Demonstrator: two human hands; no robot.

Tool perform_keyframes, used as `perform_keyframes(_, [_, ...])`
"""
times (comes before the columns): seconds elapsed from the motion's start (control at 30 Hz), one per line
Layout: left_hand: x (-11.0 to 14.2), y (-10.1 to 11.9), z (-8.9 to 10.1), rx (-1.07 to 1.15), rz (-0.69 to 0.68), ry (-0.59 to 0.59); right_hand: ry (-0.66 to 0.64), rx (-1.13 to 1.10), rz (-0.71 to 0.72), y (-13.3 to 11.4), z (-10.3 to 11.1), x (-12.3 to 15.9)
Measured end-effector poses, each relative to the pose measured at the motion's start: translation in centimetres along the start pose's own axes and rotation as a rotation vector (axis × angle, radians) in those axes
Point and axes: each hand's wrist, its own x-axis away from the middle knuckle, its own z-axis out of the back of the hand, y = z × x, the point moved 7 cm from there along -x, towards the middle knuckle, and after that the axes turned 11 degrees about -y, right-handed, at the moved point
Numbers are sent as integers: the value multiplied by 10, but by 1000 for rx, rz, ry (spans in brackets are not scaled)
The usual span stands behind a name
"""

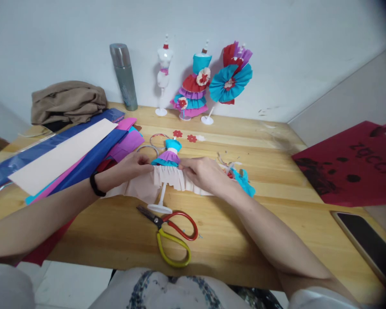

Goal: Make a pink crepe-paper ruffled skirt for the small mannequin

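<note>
Between my hands a small dress-form doll [172, 148] in a blue and purple ruffled paper dress lies on the table, its white round base [160, 209] toward me. A pleated cream crepe paper strip [170, 177] runs across the lower edge of its skirt. My left hand [133, 167] pinches the strip's gathered edge at the left of the skirt. On the right side, my right hand [202, 171] has its fingers closed on the same strip. Just below the base lie scissors [162, 223] with one red and one yellow handle.
Coloured crepe paper sheets [67, 150] and a brown cloth [69, 102] lie at left. A flask [124, 77], a bare dress form [164, 77] and two dressed forms [193, 90] stand along the wall. Paper scraps [243, 182], a phone [363, 244] and a red bag [347, 163] are at right.
</note>
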Motion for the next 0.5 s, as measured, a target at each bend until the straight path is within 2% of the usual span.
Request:
perform_keyframes(0.17, [4, 4, -8, 1, 65, -45, -12, -27, 20, -1, 1, 1])
perform_keyframes(0.27, [4, 0, -5, -37, 76, 13, -8, -30, -10, 0, 3, 1])
perform_keyframes(0.4, [1, -4, 1, -120, 25, 129, -12, -38, -13, -2, 4, 2])
perform_keyframes(0.5, [0, -7, 2, -50, 30, 149, -17, -43, 13, -3, 2, 1])
